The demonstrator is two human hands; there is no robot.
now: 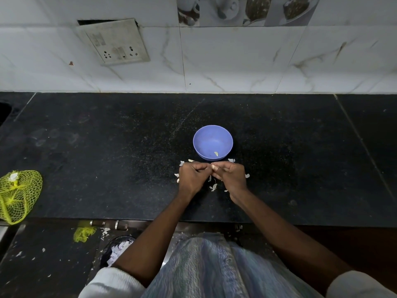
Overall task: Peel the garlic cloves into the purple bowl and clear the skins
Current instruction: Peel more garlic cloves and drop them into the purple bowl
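Two hands work on a garlic clove just in front of the purple bowl.

The left hand is curled, its fingertips meeting the right hand, which pinches a small pale clove. The round, smooth plastic bowl stands on the black speckled stone counter and holds 1 peeled clove. Thin, papery white skins lie scattered around the hands. A yellow net bag lies far left.
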